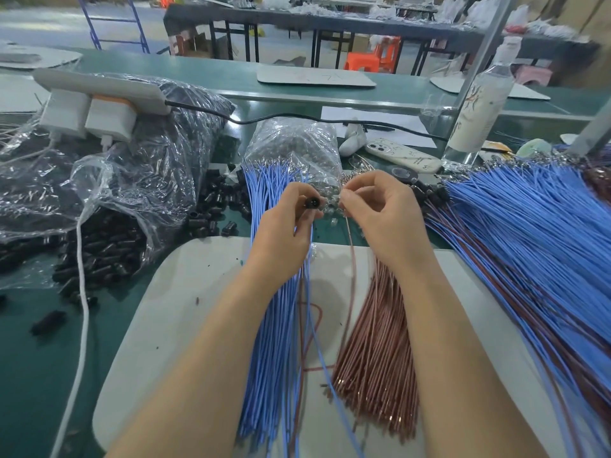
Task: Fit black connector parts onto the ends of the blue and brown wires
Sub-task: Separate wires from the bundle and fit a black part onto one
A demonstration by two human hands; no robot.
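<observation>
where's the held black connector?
Head view, centre: black connector pinched in the left hand, over the blue wire bundle; right hand beside it pinches a brown wire.

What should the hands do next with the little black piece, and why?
Probably slide the tip of the brown wire, pinched by the right hand, into the black connector that the left hand holds. The two sit close together but do not look joined yet.

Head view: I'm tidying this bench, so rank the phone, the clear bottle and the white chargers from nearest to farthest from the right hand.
1. The phone, just beyond the right hand.
2. The bottle, farther back on the right.
3. The chargers, far left on the power strip.
</observation>
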